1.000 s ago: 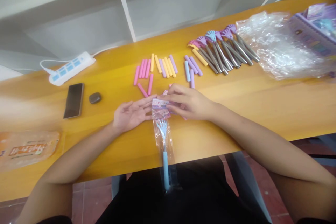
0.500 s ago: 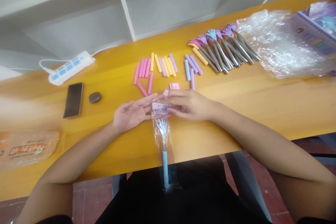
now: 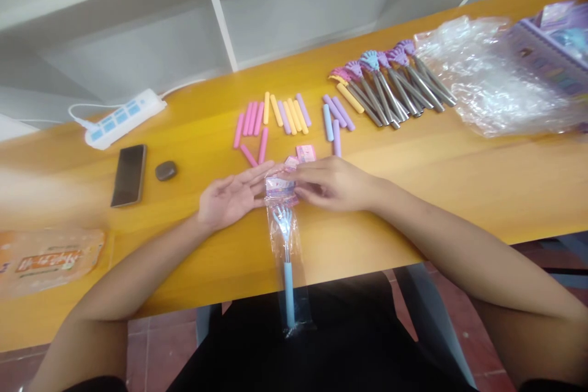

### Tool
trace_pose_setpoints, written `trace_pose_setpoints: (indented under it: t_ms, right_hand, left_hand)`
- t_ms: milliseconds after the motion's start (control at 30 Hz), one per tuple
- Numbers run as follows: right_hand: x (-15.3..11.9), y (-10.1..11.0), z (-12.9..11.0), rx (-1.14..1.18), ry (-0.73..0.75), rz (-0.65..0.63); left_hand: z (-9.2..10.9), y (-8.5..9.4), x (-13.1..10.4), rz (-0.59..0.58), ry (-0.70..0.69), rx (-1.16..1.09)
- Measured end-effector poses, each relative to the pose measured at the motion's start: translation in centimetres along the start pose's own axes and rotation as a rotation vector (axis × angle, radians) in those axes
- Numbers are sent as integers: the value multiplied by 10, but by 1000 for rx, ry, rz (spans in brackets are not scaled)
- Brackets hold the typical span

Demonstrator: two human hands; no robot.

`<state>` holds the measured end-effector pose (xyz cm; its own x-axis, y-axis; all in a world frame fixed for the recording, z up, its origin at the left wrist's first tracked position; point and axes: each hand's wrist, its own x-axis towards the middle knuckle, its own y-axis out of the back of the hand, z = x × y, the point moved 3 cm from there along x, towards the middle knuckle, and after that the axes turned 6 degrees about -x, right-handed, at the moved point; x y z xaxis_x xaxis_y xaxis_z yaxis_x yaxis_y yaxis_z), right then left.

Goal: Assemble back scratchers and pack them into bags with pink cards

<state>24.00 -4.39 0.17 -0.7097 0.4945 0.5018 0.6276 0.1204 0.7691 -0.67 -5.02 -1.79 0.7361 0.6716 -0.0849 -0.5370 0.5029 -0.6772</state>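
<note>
A blue back scratcher (image 3: 288,294) with a hand-shaped head lies inside a clear plastic bag (image 3: 301,257) that hangs over the table's near edge. A printed card (image 3: 279,186) shows at the top of the bag. My left hand (image 3: 229,199) is palm up with fingers stretched out, its fingertips at the card's left side and partly behind it. From the right, my right hand (image 3: 333,184) pinches the bag's top by the card, fingers bent together. Small pink cards (image 3: 305,153) lie just beyond the fingers.
Pink, yellow, purple and blue handle tubes (image 3: 294,116) lie across the table (image 3: 193,269). Several metal-rod back scratchers (image 3: 390,82) are piled beside clear plastic bags (image 3: 496,86) and a purple box (image 3: 551,52). Leftward are a phone (image 3: 128,176), a dark small case (image 3: 166,170), a power strip (image 3: 124,119) and an orange-printed packet (image 3: 50,260).
The clear film at the bag's top now shows above the card, and my right fingers have shifted slightly right. My left hand has hardly moved.
</note>
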Motion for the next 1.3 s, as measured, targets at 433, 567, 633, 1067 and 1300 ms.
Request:
trace_pose_setpoints:
  t_ms: [433, 567, 633, 1067, 1300]
  right_hand:
    - [-2, -2, 2, 13, -24, -19]
    - [-1, -1, 1, 6, -88, 41]
    - [0, 1, 3, 18, -225, 118]
    - [7, -6, -5, 109, -206, 170]
    - [6, -8, -11, 168, -11, 44]
  left_hand:
    - [0, 0, 0, 26, -18, 40]
    - [0, 0, 0, 22, -26, 56]
    - [0, -1, 0, 6, -29, 62]
    - [-13, 9, 0, 58, -76, 263]
    - [-26, 12, -5, 53, 34, 434]
